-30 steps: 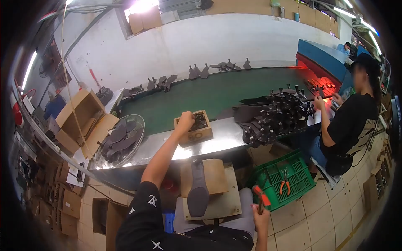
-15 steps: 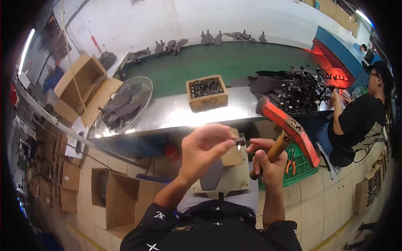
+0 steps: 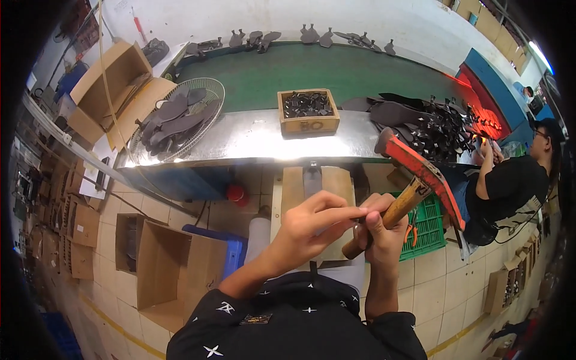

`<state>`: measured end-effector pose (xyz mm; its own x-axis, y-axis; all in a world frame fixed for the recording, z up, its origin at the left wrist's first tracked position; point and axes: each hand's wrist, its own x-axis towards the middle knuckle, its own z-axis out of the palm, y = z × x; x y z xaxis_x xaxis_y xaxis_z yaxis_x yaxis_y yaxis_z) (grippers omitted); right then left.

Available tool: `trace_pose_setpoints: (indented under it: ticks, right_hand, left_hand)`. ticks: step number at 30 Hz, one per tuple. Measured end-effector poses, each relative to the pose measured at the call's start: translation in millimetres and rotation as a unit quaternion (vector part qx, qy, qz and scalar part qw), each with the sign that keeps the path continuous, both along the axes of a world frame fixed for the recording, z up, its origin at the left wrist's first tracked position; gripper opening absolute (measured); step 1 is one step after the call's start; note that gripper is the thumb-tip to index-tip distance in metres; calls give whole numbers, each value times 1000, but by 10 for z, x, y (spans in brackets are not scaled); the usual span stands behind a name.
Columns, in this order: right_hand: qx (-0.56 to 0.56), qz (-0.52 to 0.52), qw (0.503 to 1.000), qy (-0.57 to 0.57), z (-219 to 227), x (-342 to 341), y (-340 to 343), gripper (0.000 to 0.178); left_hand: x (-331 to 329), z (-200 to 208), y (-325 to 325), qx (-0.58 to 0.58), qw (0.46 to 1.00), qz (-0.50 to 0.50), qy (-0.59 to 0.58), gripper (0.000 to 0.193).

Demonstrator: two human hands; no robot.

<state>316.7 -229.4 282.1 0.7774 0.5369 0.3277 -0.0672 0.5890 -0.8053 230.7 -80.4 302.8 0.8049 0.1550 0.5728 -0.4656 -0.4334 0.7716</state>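
Note:
My right hand (image 3: 384,237) is wrapped round the wooden handle of a hammer (image 3: 427,171), whose red head points up and to the right. My left hand (image 3: 315,227) reaches across to it, thumb and fingertips pinched together at the right fingertips. A small dark piece shows only in part between the two hands. Beyond them, a grey shoe sole (image 3: 312,180) lies on a wooden block (image 3: 339,180), partly covered by my left hand.
A wooden box (image 3: 309,126) of small dark parts stands on the metal bench edge (image 3: 249,141). Soles fill a wire basket (image 3: 219,102) at left; dark strapped soles (image 3: 420,126) pile up at right. Beside a green crate (image 3: 429,231), a co-worker (image 3: 516,186) sits. Cardboard box (image 3: 165,273) at lower left.
My left hand has moved right and down, its fingertips now meeting the right hand's. The hammer stays in my right hand. The view has shifted, showing more of the sole and block.

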Motion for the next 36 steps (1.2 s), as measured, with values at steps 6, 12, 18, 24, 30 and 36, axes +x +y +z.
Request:
trace_pose_setpoints:
  ticks: [6,12,18,24,30,36]
  right_hand:
    - [-68,-1,998,-6,14,-30,-39,15]
    - [-131,-30,991,16,-69,-13,-37,14]
    - [-178,-56,981,47,-248,214,-18,14]
    - [-265,-26,964,22,-371,443,195,19]
    - [-324,-27,942,-87,-500,724,446,18]
    - [-310,23,937,-162,-869,870,663,18]
  left_hand:
    - [55,-289,-94,-165,986,30,-18,31]
    - [42,-356,-163,-24,991,129,-32,29]
    - [254,-754,249,76,975,203,-44,26]
    - [868,-1426,840,131,955,263,44,28]
    - [841,-1443,738,110,970,191,106,33]
    - [665,-1478,655,59,976,168,124,33]
